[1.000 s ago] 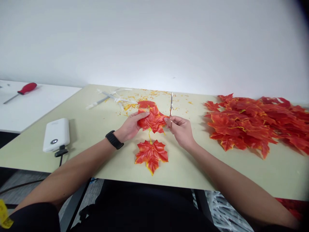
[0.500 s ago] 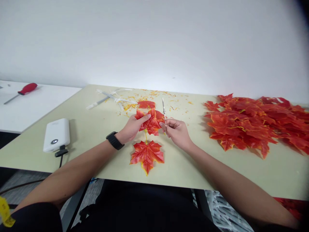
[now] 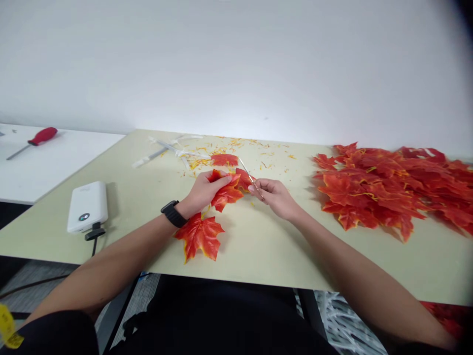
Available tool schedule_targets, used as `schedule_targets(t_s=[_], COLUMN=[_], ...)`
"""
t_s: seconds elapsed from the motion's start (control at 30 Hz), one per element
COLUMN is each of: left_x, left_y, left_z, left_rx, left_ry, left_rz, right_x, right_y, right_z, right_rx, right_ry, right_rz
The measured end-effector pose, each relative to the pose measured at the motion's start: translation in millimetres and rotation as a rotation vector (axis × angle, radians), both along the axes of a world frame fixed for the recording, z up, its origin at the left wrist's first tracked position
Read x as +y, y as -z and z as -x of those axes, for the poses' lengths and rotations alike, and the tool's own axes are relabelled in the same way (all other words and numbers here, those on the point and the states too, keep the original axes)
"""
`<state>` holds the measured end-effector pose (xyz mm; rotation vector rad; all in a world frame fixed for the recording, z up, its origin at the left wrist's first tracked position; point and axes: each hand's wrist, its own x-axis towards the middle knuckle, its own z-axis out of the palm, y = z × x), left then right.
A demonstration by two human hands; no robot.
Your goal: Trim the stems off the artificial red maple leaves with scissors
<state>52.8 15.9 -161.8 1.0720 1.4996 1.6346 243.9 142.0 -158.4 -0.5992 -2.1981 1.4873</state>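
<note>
Near edge, left of centre: one red-orange fabric maple leaf point(image 3: 199, 235) with yellow rim, lying flat on the pale green table point(image 3: 258, 251), touching the left forearm just behind a black wristband point(image 3: 171, 213).

Centre: left hand point(image 3: 201, 192), fingers curled and pinching a second leaf point(image 3: 226, 191), which is crumpled and lifted slightly off the table surface. This held leaf sits between the two hands.

Centre, just right: right hand point(image 3: 275, 196), closed around a pair of small scissors point(image 3: 248, 173). The thin metal blades slant up and to the left from the fingers, with the tips over the far edge of the held leaf. Whether the blades are parted cannot be told.

Left, mid-distance: white power bank point(image 3: 87, 205), with a dark cable plugged in at its near end.

Right, mid-distance to far: large heap of leaves point(image 3: 391, 185), same red-orange kind, well apart from the hands.

Far centre: one loose leaf piece point(image 3: 224, 159), amid scattered yellow trimmings point(image 3: 229, 145); beside them on the left, bare white plastic stems point(image 3: 166, 148).

Far left: adjoining white table point(image 3: 55, 162), bearing a red-handled screwdriver point(image 3: 31, 141).
</note>
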Motion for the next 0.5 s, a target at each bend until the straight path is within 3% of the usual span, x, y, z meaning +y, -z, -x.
schedule_targets(t_s=[0.23,0.5], left_x=[-2.8,-3.4], left_y=[-6.4,-4.9], left_z=[6.4,11.2], left_rx=[0.044,0.102], left_ry=[0.110,0.148], left_rz=[-0.025,-0.035], right_x=[11.8,14.0], right_y=[-2.4,-6.5], right_z=[-5.0,-7.9], right_rx=[-0.030,-0.105], right_ry=[-0.192,-0.212], right_rz=[0.068,-0.033])
